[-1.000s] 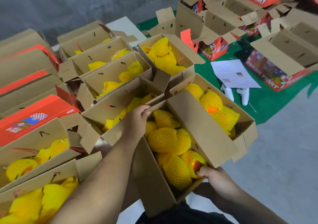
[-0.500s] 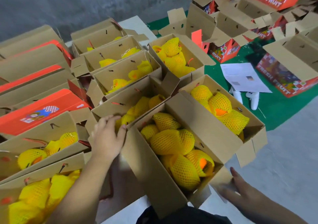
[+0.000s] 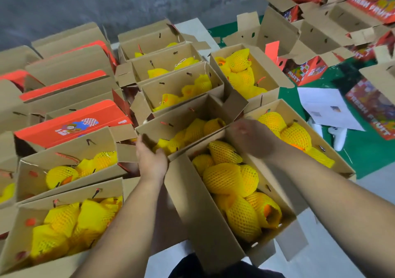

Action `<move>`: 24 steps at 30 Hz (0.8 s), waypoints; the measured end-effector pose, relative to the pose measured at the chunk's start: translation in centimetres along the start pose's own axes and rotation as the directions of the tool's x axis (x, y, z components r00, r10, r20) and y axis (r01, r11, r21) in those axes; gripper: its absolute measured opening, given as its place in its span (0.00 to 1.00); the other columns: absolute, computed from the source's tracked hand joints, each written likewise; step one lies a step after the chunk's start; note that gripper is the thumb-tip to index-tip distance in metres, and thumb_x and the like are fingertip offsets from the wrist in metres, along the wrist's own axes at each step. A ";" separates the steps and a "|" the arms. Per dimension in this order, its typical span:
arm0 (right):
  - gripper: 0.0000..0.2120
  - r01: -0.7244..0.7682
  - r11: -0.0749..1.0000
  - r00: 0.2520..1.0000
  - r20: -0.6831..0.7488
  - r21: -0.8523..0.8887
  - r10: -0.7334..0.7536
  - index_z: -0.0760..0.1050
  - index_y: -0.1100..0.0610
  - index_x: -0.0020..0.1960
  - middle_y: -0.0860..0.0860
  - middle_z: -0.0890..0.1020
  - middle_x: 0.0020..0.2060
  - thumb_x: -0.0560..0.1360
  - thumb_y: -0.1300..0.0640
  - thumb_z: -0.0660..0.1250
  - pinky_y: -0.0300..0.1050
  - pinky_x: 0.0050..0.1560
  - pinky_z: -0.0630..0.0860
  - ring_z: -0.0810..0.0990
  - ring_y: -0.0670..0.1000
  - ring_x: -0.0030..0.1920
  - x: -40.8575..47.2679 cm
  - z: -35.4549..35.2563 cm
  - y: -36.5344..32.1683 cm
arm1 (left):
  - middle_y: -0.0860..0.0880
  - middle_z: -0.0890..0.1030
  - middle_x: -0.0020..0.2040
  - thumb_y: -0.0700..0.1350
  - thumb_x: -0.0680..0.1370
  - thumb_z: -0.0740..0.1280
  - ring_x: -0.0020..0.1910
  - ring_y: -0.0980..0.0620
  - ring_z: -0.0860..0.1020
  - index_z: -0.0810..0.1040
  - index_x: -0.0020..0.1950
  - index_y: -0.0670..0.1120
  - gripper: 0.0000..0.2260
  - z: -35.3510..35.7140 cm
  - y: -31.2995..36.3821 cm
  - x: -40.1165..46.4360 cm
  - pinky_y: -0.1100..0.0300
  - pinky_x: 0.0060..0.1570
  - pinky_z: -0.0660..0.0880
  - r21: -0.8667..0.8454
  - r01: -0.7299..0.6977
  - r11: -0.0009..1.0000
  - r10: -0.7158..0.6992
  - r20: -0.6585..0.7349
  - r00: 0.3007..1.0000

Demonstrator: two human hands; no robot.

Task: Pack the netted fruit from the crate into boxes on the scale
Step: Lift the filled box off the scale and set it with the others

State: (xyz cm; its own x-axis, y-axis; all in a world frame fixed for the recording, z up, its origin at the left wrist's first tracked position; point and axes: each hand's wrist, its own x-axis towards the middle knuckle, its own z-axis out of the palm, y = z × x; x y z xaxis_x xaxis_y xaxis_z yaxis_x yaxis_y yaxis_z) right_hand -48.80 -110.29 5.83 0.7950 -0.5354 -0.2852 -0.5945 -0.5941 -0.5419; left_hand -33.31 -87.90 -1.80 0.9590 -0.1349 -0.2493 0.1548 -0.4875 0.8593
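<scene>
The netted fruit (image 3: 222, 178) fills the nearest box (image 3: 192, 205), which lies open in front of you with its long left wall toward your left forearm and its flaps still up. A second ago your right hand held the near end of this box and your left hand gripped its far left corner; half a second ago both hands had let go. Now both hands have moved to the far end.

Your left hand (image 3: 150, 160) sits at the far left corner of the box, palm turned toward the cardboard. Its fingers (image 3: 143, 144) are loosely spread and touch the corner between this box and the neighbouring box (image 3: 181, 115) behind it; they pinch nothing. Your right hand (image 3: 250, 136) is over the far right flap (image 3: 284, 166). It is blurred by motion, so you cannot tell whether its fingers are spread or closed.

No fruit is in either hand. The fruit lies just below and near both hands, inside the walls, not touching the fingers.

Judgement: this box appears full, and the hands are placed to fold or square its far flaps, not to add fruit. No scale or crate is identifiable in this view. Further filled boxes stand to the left and behind.
</scene>
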 end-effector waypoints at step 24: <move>0.22 -0.092 0.991 0.993 -0.078 -0.095 0.085 0.70 0.53 0.72 0.53 0.81 0.51 0.79 0.64 0.66 0.53 0.49 0.82 0.81 0.56 0.48 12.2 4.1 -2.7 | 0.41 0.80 0.62 0.42 0.86 0.59 0.64 0.36 0.77 0.75 0.70 0.46 0.14 -1.5 -2.1 1.6 0.44 0.68 0.73 0.006 0.232 0.973 -0.230 -0.123 0.965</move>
State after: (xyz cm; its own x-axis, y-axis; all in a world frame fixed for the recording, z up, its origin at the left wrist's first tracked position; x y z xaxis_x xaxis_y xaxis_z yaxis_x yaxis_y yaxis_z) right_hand -36.96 -112.76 0.53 0.7297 -0.6291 -0.2681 -0.6742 -0.5964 -0.4357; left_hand -31.79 -85.75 -3.35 0.9195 0.0883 -0.3830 0.3720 -0.5103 0.7754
